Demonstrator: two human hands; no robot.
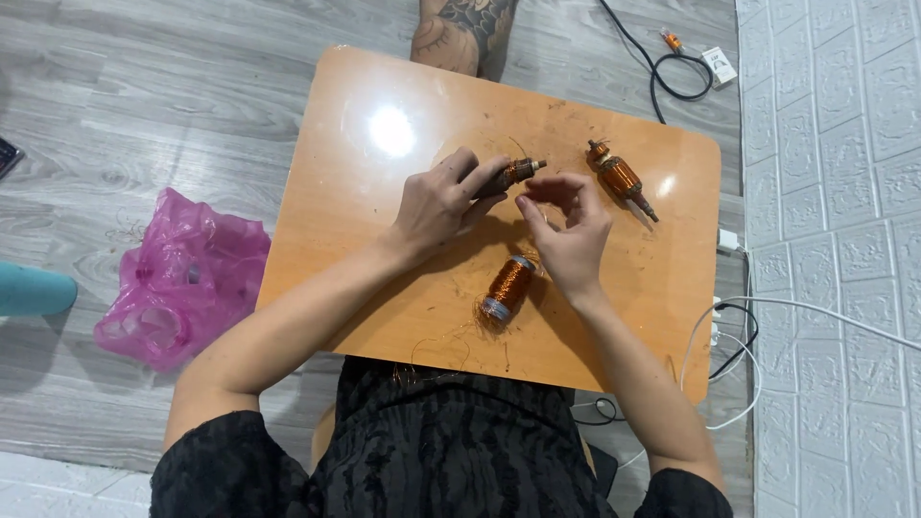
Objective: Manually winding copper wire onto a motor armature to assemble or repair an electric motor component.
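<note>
Left hand (439, 203) hides most of the held armature (508, 176); wire too thin.

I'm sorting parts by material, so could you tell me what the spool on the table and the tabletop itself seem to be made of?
The spool looks like fine copper wire, with a shiny orange-brown winding, on a grey core with pale rims. The table appears to be wood or laminate with a glossy orange finish, as it reflects the lamp.

Pink plastic bag (182, 278), black cable (662, 72), white charger (720, 67).

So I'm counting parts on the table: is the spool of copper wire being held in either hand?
No. The spool of copper wire lies on the table below the right hand, untouched; the left hand grips a small motor armature.
</note>
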